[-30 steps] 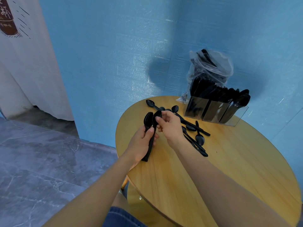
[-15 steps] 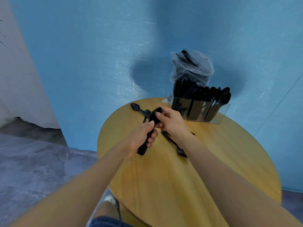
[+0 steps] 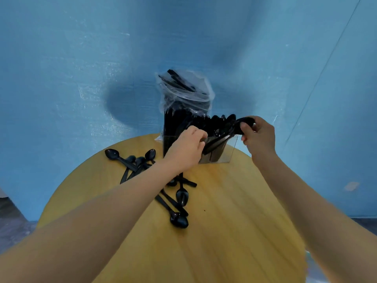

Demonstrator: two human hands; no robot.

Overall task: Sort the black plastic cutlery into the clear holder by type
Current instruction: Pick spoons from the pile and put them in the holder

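Note:
The clear holder (image 3: 231, 152) stands at the far edge of the round wooden table (image 3: 234, 221), packed with black cutlery. Both hands hold a bunch of black spoons (image 3: 226, 135) slanted over the holder's right end. My left hand (image 3: 186, 149) grips the handle ends in front of the holder. My right hand (image 3: 258, 134) grips the bowl ends above the holder's right side. Several loose black spoons (image 3: 179, 203) lie on the table under my left forearm, with more spoons (image 3: 130, 160) to the left.
A clear plastic bag (image 3: 184, 92) holding more black cutlery stands behind the holder against the blue wall. The table's round edge runs close behind the holder. Grey floor shows at the lower left.
Both hands carried the bunch of spoons from the middle of the table up and right to the holder's right end. The view swung right and closer to the holder.

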